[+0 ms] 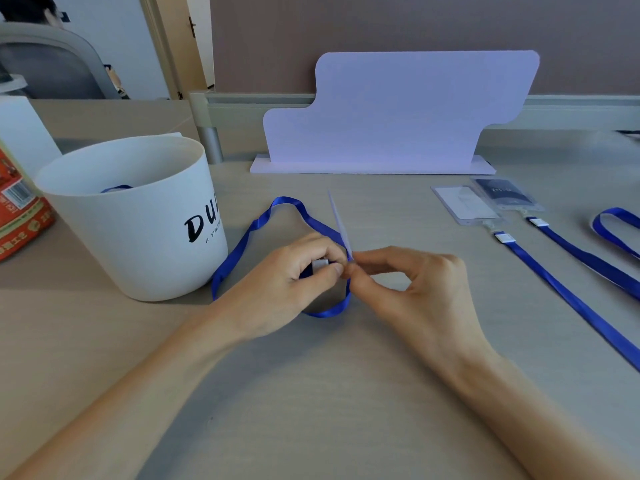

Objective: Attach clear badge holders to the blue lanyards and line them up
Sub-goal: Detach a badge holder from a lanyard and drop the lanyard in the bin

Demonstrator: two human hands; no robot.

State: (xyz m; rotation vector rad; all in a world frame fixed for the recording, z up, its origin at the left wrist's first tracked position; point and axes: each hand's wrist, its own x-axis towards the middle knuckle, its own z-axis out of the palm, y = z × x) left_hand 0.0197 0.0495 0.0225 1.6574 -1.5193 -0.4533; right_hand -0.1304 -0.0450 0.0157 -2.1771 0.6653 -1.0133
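Observation:
A blue lanyard (263,221) lies looped on the table in front of me. My left hand (294,275) pinches its silver clip end. My right hand (408,282) pinches the lower edge of a clear badge holder (337,220), seen edge-on and pointing away from me. The two hands meet fingertip to fingertip. At the right, two finished lanyards (561,285) lie side by side, each clipped to a badge holder (467,204).
A white bucket (138,216) with black lettering stands at the left, a bit of blue strap inside. A red box (20,216) sits at the far left. A pale lilac stand-up board (391,112) stands at the back. Another blue loop (613,226) lies at the right edge.

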